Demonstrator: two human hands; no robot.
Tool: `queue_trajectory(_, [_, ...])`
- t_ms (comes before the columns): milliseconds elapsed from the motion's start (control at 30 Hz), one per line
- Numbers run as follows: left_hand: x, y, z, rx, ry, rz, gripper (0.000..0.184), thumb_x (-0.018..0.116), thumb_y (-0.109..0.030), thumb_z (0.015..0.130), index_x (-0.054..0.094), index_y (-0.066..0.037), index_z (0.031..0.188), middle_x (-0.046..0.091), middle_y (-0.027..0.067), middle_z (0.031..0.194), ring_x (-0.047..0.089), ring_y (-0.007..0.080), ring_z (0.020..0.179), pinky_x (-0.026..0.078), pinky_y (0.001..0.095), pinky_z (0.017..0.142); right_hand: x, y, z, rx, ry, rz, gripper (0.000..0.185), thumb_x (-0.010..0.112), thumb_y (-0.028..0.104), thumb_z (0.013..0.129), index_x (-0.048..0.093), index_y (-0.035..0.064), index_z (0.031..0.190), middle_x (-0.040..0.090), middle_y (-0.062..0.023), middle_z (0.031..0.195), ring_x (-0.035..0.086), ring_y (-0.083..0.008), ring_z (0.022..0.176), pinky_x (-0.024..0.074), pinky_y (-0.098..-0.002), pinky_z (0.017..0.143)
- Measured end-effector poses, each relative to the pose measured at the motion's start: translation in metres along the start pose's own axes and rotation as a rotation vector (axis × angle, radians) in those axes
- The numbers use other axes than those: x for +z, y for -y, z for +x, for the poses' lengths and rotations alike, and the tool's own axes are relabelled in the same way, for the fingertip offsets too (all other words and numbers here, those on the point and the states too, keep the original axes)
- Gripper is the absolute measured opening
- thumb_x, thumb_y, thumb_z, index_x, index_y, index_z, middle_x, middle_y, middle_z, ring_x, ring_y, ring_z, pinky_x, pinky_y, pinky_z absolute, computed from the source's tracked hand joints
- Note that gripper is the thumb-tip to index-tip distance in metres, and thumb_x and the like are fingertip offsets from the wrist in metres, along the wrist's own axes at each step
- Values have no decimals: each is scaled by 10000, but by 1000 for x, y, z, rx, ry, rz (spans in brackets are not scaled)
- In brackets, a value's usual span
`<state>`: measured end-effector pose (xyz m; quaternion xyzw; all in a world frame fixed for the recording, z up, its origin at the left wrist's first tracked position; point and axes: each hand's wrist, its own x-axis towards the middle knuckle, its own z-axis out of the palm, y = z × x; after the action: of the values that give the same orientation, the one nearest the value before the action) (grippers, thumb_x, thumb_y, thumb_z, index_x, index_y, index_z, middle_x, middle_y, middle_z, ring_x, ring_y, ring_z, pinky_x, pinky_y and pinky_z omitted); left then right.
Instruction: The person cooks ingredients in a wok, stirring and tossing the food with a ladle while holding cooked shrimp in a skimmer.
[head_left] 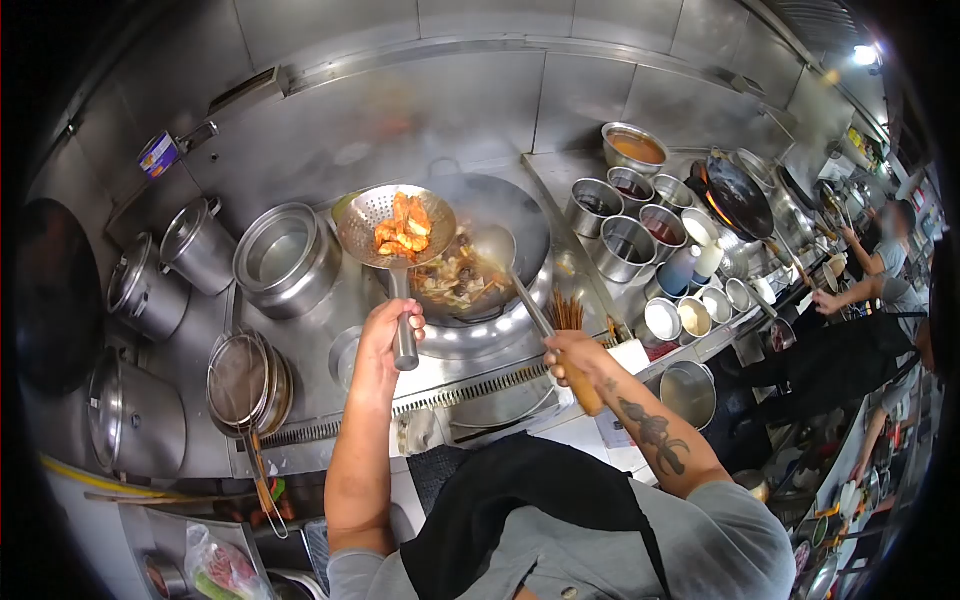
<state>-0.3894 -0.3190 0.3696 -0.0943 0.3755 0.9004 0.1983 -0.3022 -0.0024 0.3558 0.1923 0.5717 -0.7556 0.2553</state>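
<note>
My left hand (380, 335) is closed round the metal handle of a perforated strainer (362, 222). Orange-brown fried pieces (404, 226) lie in its bowl, which is held over the left rim of a large wok (515, 215). Inside the wok is a steaming mix of sliced food (458, 280). The wooden-ended handle of a ladle (494, 246) is gripped in my right hand (576, 356), and the ladle's head is in the wok at the food's upper right. A bamboo brush (567, 310) stands just beyond my right hand.
Left are a steel pot (287, 260), lidded pots (150, 285) and stacked sieves (240, 380). Right are sauce containers (628, 248), white seasoning bowls (662, 319), a bowl of orange liquid (636, 147) and another wok (738, 195). Co-workers (885, 250) stand at far right.
</note>
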Motion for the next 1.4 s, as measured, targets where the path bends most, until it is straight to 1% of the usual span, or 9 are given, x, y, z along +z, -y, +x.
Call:
queue_trajectory(133, [-4,-2,2,5,-23,33,55,540,-35,816,511,10,827,539,91,721,526,151,544,458,288,432,-37,11,-6,221,564,743,294,326,201,980,469,-19,1113,477,-14,737,468,-85,490,363,-243,407])
queue_trajectory(367, [-1,-1,-2,43,-78,59,48,546,-22,807,509,6,819,541,93,720,528,157,538,460,295,432,-26,29,-20,147,556,845,289,321,199,988,466,-12,1121,468,1,728,472,-82,490,373,-249,413])
queue_trajectory(467, [-4,0,0,73,-107,94,44,550,-23,805,517,5,813,543,93,706,532,161,536,464,302,436,-21,34,-12,99,383,627,265,400,195,960,459,6,1137,483,3,706,471,-84,478,385,-246,419])
queue_trajectory(567, [-12,8,4,31,-103,79,46,554,-28,805,525,8,811,545,91,689,539,165,533,469,308,439,-8,43,0,-123,-92,-211,236,488,181,913,498,21,1087,506,-2,672,466,-93,461,396,-246,431])
queue_trajectory(700, [-18,7,5,38,-87,102,57,559,-37,806,529,11,805,548,88,678,543,169,530,473,308,439,-39,23,38,-553,-174,-890,252,538,155,856,547,-22,1035,567,-107,680,553,-187,510,463,-339,497])
queue_trajectory(900, [-16,12,2,59,-111,137,64,564,-47,801,525,2,787,538,84,664,541,170,532,468,301,431,-37,16,9,-672,-344,-1146,348,549,154,833,518,-49,1113,610,-219,824,609,-318,745,479,-417,713])
queue_trajectory(1033, [-16,12,-1,63,-92,174,72,566,-47,798,509,-4,792,535,83,660,542,168,532,468,303,430,-29,5,4,-736,-227,-917,172,521,137,873,535,-4,970,502,-35,608,509,-132,440,426,-304,411])
queue_trajectory(1167, [-13,15,-2,53,-97,189,79,563,-43,797,498,-1,811,534,85,663,542,168,530,466,306,427,-12,-3,29,-327,-178,-557,90,542,128,878,542,38,872,499,-27,604,490,-124,435,415,-277,406])
queue_trajectory(1400, [-12,20,-5,63,-140,200,88,550,-24,797,488,11,848,538,93,681,547,179,529,462,314,419,-37,18,24,50,226,377,140,495,223,915,463,99,971,501,-10,688,444,-93,481,366,-241,416])
